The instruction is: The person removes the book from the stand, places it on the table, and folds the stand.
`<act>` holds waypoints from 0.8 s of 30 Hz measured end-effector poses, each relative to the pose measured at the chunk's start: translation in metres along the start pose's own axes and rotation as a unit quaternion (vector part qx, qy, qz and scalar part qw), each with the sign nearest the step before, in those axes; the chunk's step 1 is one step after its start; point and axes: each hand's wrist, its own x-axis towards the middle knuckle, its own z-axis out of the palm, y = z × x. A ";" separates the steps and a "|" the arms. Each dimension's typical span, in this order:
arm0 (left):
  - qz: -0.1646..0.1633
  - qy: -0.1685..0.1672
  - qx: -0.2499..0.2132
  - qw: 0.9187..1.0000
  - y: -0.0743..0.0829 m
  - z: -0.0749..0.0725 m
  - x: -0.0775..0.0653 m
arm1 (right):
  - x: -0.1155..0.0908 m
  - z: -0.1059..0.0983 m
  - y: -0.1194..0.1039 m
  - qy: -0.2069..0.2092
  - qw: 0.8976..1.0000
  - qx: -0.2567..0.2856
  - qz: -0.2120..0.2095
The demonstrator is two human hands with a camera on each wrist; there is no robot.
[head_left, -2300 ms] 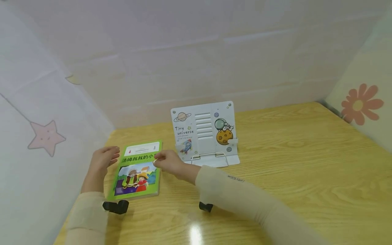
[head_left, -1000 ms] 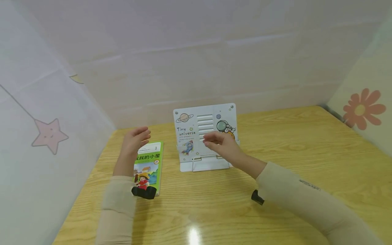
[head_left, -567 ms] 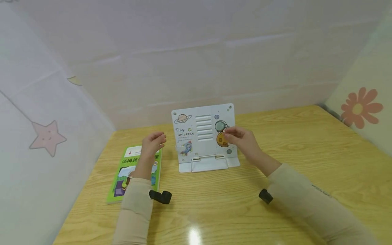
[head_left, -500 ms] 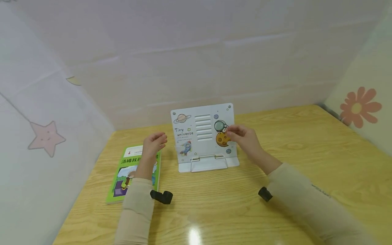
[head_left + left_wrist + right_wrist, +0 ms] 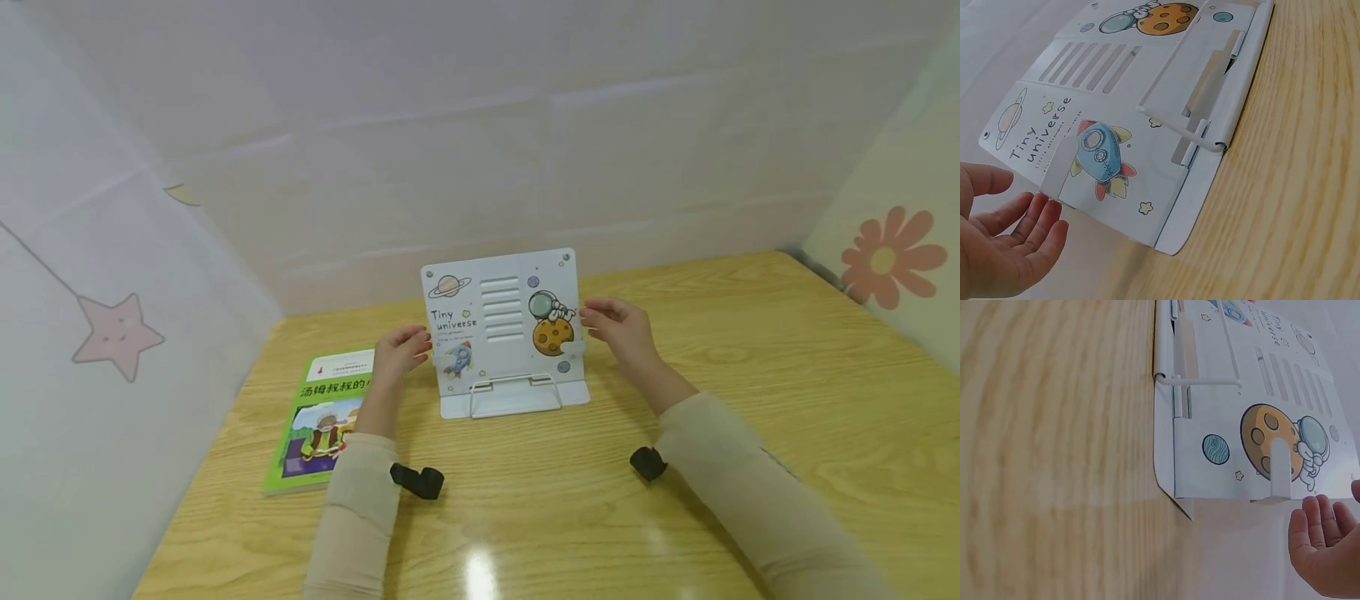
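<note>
head view: book stand (image 5: 501,333) upright mid-table (image 5: 750,400), green book (image 5: 324,421) flat to its left. left hand (image 5: 401,352) and right hand (image 5: 621,329) flank its edges.
left wrist: fingers (image 5: 1035,219) relaxed, holding nothing.
right wrist: fingers (image 5: 1319,519) straight beside the page clip (image 5: 1277,469), holding nothing.

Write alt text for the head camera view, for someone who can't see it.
Both hands, left hand and right hand, flank an upright white book stand on a wooden table. A green picture book lies flat to its left.
</note>
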 end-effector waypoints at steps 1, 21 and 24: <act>-0.005 0.000 0.000 1.000 0.000 0.001 0.000 | 0.001 -0.001 0.001 0.004 1.000 0.002 0.004; -0.021 0.043 0.004 0.999 -0.011 0.011 0.000 | 0.018 0.013 0.019 0.038 0.996 -0.035 0.076; -0.024 0.048 0.007 0.999 -0.014 0.012 0.002 | 0.021 0.012 0.026 0.047 0.994 -0.021 0.094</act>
